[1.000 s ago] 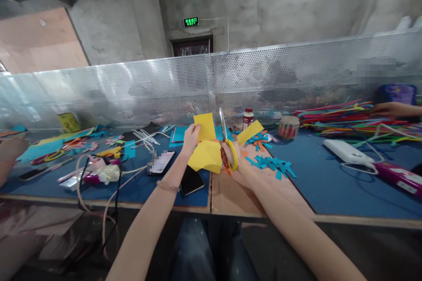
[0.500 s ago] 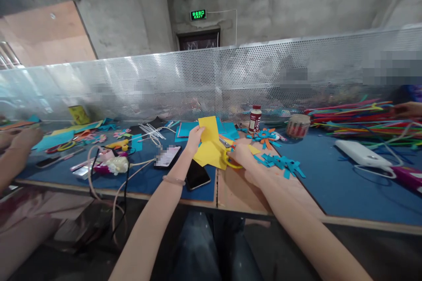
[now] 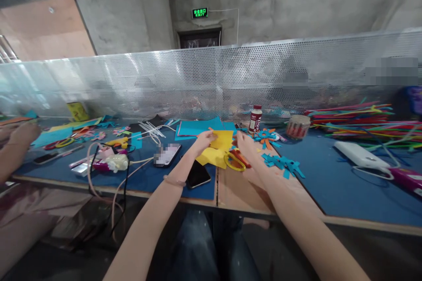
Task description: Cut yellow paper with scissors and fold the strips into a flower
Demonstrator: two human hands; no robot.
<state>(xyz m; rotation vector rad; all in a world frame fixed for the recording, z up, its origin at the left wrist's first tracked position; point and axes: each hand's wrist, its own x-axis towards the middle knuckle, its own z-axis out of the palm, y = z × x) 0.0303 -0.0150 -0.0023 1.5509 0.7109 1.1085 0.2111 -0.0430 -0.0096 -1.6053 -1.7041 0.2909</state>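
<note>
Left hand [image 3: 204, 140] seemingly pinches yellow paper's [image 3: 224, 140] left edge.

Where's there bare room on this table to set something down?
Widest: bare blue tabletop between cut blue paper strips and white rectangular device. Smaller: tan board before yellow-handled scissors. Crowded: around the held yellow paper and maroon-and-white bottle.

The yellow paper [image 3: 224, 138] in the left hand [image 3: 203, 141] is smooth and matt. Below the right hand [image 3: 245, 142], the scissors [image 3: 238, 168] have smooth plastic handles. Nearer than the left hand, the black phone [image 3: 198, 175] shows a glossy face. Beyond both hands, a shiny metal panel [image 3: 187, 72] fronts a rough concrete wall [image 3: 296, 2].
</note>
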